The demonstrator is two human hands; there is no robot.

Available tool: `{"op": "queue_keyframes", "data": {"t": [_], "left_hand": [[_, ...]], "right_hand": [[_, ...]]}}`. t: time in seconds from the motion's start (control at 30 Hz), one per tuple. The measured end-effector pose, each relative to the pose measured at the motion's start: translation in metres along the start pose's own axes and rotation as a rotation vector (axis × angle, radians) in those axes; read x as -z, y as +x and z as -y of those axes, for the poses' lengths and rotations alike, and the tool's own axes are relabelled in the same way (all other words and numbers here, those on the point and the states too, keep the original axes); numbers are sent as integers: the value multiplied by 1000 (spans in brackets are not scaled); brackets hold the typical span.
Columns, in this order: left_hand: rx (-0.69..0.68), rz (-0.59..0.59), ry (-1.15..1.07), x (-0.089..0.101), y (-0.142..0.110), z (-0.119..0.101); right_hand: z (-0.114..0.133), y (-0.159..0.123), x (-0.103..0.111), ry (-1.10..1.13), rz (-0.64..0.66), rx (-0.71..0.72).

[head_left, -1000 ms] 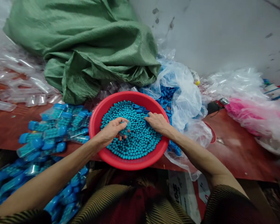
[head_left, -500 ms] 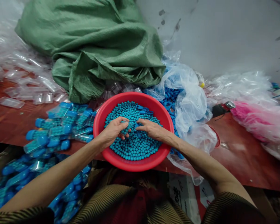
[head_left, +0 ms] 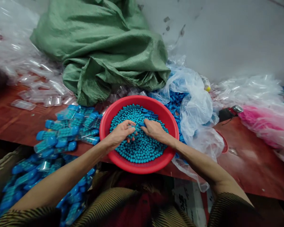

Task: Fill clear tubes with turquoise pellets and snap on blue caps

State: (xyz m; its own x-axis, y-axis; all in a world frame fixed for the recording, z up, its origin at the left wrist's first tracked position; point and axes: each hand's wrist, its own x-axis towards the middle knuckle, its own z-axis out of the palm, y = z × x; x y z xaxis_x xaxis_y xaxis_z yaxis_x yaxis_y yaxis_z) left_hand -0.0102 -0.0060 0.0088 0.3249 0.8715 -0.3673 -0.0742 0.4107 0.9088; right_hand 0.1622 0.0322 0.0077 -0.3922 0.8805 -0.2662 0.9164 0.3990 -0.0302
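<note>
A red basin (head_left: 174, 126) full of small turquoise-blue beads (head_left: 142, 154) stands in front of me. Above the beads, my left hand (head_left: 121, 132) is closed around a small clear plastic container (head_left: 133, 130), with blue beads showing in it. Close by on the right, my right hand (head_left: 155, 130) has its fingers curled in and pinches a blue cap (head_left: 142, 124) near the container's end. Most of that cap is hidden by the fingers. Several loose blue caps (head_left: 150, 113) lie on the beads at the back of the basin.
Bead-filled containers with blue caps (head_left: 67, 131) are heaped left of the basin, more below the table edge. Empty clear containers (head_left: 23, 104) lie farther left. A green sack (head_left: 118, 53) is behind; a clear bag (head_left: 195, 107) with blue caps and pink plastic (head_left: 262, 119) are right.
My right hand's fingers, spread over the beads before, have curled in around a blue cap. My left hand keeps hold of the clear container. The whole view has shifted slightly.
</note>
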Motion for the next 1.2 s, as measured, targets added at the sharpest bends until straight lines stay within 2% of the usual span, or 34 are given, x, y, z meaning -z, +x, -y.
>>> {"op": "queue_keyframes", "data": {"t": [0.07,0.13,0.2,0.27,0.33,0.37,0.43,0.5,0.57,0.63,0.77,0.87,1.0,1.1,1.2], "left_hand": [[13,3,17,-1,0,0],[13,-9,33,-1,0,0],[3,-22,49,-1,-1,0],[-3,-31,64,0,-1,0],[-5,-27,76,0,-1,1],[-9,-19,79,0,-1,1],[-25,-3,84,-1,0,0],[-53,5,89,-2,0,0],[-86,1,98,-3,0,1],[-114,-11,114,-4,-1,1],[-187,-38,131,-6,-1,1],[-250,-24,134,-8,0,1],[-279,1,139,-10,-1,2],[-284,-8,133,-11,-3,1],[-286,-21,132,-11,-7,1]], "right_hand": [[-4,-2,4,66,-93,10],[-8,-3,6,109,-151,84],[-11,-4,4,64,-104,122],[-13,-6,3,-25,-17,68],[-14,-8,5,13,-19,1],[-14,-9,7,124,-42,-7],[-12,-10,13,498,-27,42],[-10,-9,16,904,90,125],[-6,-9,16,1139,176,182],[-2,-10,12,1131,100,198],[6,-19,4,779,-229,239],[8,-25,1,717,-229,224],[6,-26,1,931,-197,194],[7,-26,0,1063,-258,230],[13,-30,-2,1051,-370,184]]}}
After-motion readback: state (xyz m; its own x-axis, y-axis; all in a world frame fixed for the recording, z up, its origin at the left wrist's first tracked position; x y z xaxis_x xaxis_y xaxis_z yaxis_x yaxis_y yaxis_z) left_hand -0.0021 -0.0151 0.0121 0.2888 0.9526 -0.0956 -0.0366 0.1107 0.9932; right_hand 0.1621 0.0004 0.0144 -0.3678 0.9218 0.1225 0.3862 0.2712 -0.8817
